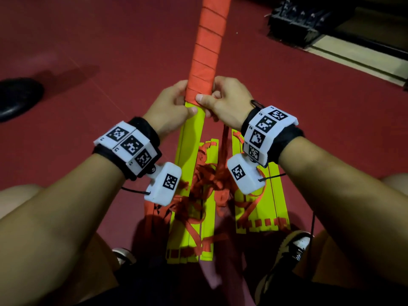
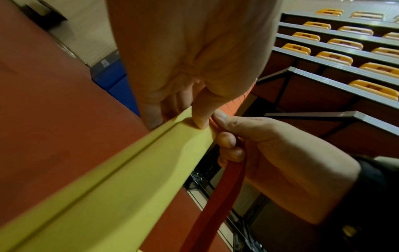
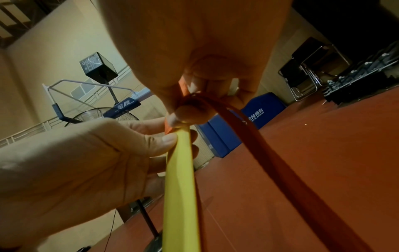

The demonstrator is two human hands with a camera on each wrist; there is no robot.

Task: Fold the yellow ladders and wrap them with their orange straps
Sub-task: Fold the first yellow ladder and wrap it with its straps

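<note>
A folded bundle of yellow ladder slats [image 1: 192,129] points away from me, its far length wound in orange strap [image 1: 206,47]. My left hand [image 1: 174,107] grips the bundle just below the wound part, thumb on the yellow face [image 2: 200,119]. My right hand [image 1: 220,100] presses its thumb on the last orange turn and pinches the loose strap [image 2: 218,191], which hangs down from its fingers [image 3: 270,153]. The yellow bundle [image 3: 180,187] runs between both hands in the right wrist view. More yellow slats [image 1: 262,202] and tangled orange straps [image 1: 207,180] lie on the floor below my wrists.
The floor [image 1: 110,51] is dark red. A black shoe [image 1: 17,96] stands at the left, black gear [image 1: 304,21] at the far right. My knees and my own shoe [image 1: 289,250] are near the loose slats. Bleacher seats [image 2: 334,56] and a blue pad [image 3: 244,119] stand farther off.
</note>
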